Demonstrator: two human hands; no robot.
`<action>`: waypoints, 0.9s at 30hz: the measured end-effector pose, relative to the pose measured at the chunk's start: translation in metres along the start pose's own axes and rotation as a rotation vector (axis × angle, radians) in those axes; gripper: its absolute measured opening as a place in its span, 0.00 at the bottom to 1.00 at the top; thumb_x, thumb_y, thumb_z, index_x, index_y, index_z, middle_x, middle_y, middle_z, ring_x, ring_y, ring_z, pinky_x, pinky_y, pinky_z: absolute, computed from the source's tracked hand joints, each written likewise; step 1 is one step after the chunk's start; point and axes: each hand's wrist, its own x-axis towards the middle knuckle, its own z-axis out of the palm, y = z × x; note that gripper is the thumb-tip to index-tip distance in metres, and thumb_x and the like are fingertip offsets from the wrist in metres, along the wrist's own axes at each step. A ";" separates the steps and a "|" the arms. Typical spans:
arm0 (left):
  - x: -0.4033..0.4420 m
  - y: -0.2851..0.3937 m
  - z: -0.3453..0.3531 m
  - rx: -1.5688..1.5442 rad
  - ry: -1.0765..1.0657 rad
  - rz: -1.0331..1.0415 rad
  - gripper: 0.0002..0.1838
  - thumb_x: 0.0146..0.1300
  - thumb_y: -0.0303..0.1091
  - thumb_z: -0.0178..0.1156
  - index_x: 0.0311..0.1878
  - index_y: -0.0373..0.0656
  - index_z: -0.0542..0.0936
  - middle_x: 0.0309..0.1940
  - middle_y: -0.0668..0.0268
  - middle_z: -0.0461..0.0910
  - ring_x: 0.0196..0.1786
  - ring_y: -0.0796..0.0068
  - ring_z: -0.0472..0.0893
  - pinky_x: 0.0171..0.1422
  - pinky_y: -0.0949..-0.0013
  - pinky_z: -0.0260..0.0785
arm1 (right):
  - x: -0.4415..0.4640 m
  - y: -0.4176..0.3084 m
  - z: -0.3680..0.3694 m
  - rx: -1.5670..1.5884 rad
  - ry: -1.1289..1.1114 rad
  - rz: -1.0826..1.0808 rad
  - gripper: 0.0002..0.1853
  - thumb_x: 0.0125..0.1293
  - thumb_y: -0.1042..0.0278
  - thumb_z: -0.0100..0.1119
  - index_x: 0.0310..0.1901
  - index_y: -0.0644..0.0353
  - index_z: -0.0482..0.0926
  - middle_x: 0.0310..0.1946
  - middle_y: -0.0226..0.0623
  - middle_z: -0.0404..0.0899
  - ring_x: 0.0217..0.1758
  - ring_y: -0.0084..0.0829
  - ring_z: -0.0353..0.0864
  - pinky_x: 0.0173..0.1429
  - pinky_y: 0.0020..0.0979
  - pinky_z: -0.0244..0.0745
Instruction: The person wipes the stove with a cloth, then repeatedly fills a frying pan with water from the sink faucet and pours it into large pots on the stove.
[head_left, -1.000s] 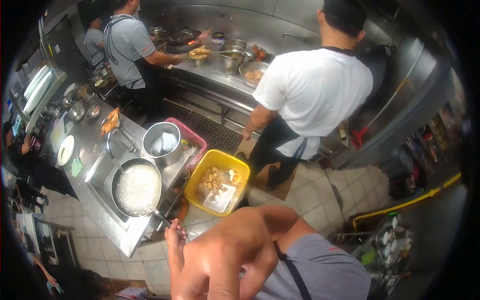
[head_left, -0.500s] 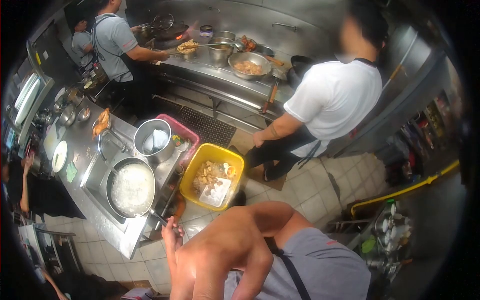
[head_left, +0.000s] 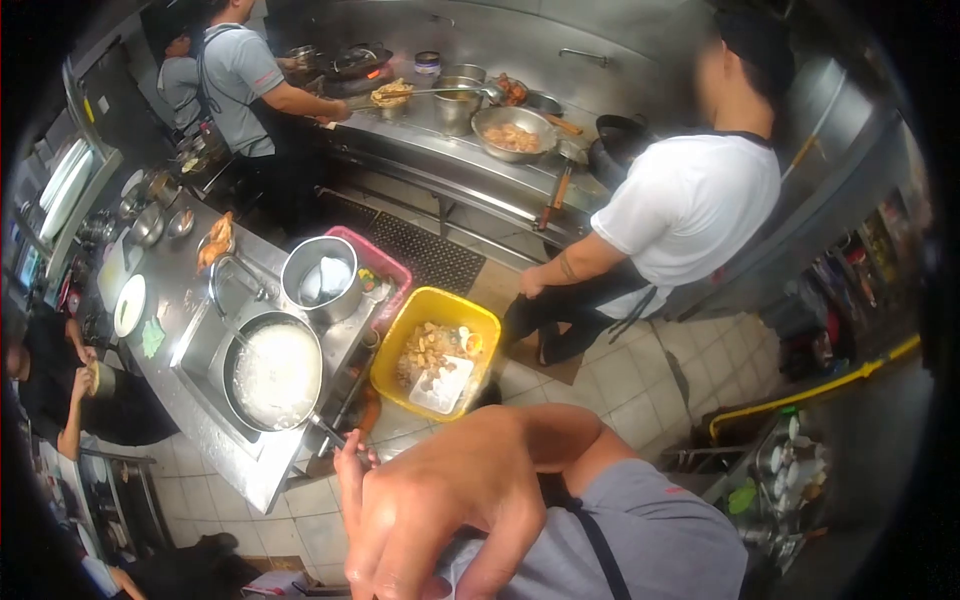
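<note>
My left hand (head_left: 353, 462) is closed round the handle of a large wok (head_left: 322, 375), left of the picture's middle. White, frothy liquid (head_left: 275, 375) fills much of the wok, which sits in a steel sink (head_left: 205, 352). A curved tap (head_left: 222, 275) reaches over its left side. Large and close to the camera, my right hand (head_left: 445, 510) is bent downward at the bottom centre. Its fingertips are mostly out of view, so what it holds, if anything, cannot be seen. A steel pot (head_left: 337, 306) containing something pale stands behind the wok.
A yellow tub (head_left: 386, 385) with food scraps and a white tray is right of the sink, beside a pink basket (head_left: 398, 272). A person in white (head_left: 690, 205) stands at the back right by the stove counter (head_left: 400, 145); a person in grey (head_left: 237, 85) works further left.
The person in white has stepped right and turned sideways, uncovering more of the counter. At the far left, a person's hands now hold a round container. My left hand stays on the wok handle.
</note>
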 end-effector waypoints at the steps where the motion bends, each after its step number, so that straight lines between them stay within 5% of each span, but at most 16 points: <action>1: 0.001 0.000 0.000 -0.009 -0.026 -0.002 0.14 0.59 0.35 0.65 0.39 0.56 0.68 0.24 0.71 0.67 0.17 0.71 0.69 0.16 0.70 0.58 | -0.003 0.006 -0.002 -0.002 0.000 -0.001 0.10 0.55 0.76 0.62 0.40 0.63 0.83 0.29 0.34 0.77 0.27 0.29 0.72 0.31 0.28 0.64; 4: 0.003 -0.002 0.000 -0.017 -0.057 -0.007 0.13 0.59 0.34 0.65 0.39 0.56 0.67 0.24 0.71 0.67 0.17 0.71 0.69 0.16 0.70 0.58 | -0.006 0.012 -0.005 -0.078 -0.079 -0.055 0.14 0.57 0.67 0.61 0.44 0.63 0.80 0.28 0.32 0.75 0.23 0.22 0.70 0.22 0.23 0.62; 6: 0.003 0.000 -0.001 -0.022 -0.060 -0.005 0.13 0.59 0.34 0.65 0.39 0.56 0.67 0.24 0.71 0.67 0.17 0.71 0.69 0.16 0.70 0.58 | 0.000 -0.005 0.000 -0.068 -0.031 0.139 0.10 0.56 0.75 0.61 0.41 0.62 0.83 0.30 0.35 0.78 0.28 0.30 0.73 0.32 0.29 0.65; 16: 0.042 -0.026 -0.027 -0.021 -0.108 0.081 0.11 0.61 0.33 0.63 0.38 0.52 0.68 0.22 0.70 0.67 0.17 0.70 0.69 0.18 0.68 0.60 | -0.001 0.010 -0.007 -0.080 -0.030 0.243 0.11 0.56 0.72 0.63 0.43 0.59 0.83 0.33 0.39 0.80 0.31 0.32 0.76 0.33 0.28 0.67; 18: 0.056 -0.035 -0.035 -0.005 -0.164 0.143 0.10 0.62 0.33 0.62 0.39 0.51 0.68 0.22 0.69 0.68 0.17 0.70 0.69 0.18 0.68 0.61 | -0.005 0.029 -0.018 -0.151 -0.077 0.253 0.13 0.57 0.65 0.63 0.43 0.61 0.80 0.29 0.31 0.75 0.24 0.22 0.72 0.26 0.24 0.65; 20: 0.034 -0.021 -0.016 0.022 -0.212 0.105 0.09 0.63 0.33 0.60 0.39 0.50 0.68 0.22 0.70 0.68 0.17 0.71 0.69 0.18 0.69 0.60 | -0.014 0.052 -0.039 -0.292 -0.037 0.365 0.10 0.63 0.67 0.57 0.41 0.64 0.78 0.36 0.40 0.80 0.30 0.33 0.75 0.34 0.29 0.69; 23: -0.006 -0.001 0.004 -0.026 -0.171 0.071 0.08 0.64 0.33 0.58 0.39 0.49 0.67 0.21 0.70 0.67 0.16 0.74 0.69 0.18 0.70 0.60 | -0.044 0.123 -0.086 -0.452 0.359 0.551 0.11 0.62 0.70 0.61 0.46 0.60 0.80 0.34 0.33 0.81 0.35 0.20 0.77 0.40 0.26 0.73; 24: -0.012 0.007 0.009 -0.008 -0.148 0.054 0.08 0.64 0.33 0.58 0.38 0.48 0.67 0.20 0.72 0.66 0.16 0.76 0.67 0.17 0.71 0.59 | -0.074 0.171 -0.110 -0.563 0.501 0.583 0.16 0.59 0.65 0.63 0.47 0.60 0.77 0.33 0.33 0.79 0.33 0.23 0.76 0.40 0.28 0.74; 27: -0.007 0.004 -0.004 -0.051 -0.110 0.065 0.11 0.64 0.33 0.60 0.42 0.46 0.66 0.20 0.73 0.66 0.14 0.77 0.68 0.14 0.73 0.58 | -0.128 0.247 -0.142 -0.339 0.987 1.146 0.26 0.60 0.60 0.65 0.58 0.59 0.70 0.39 0.36 0.78 0.33 0.23 0.76 0.30 0.28 0.74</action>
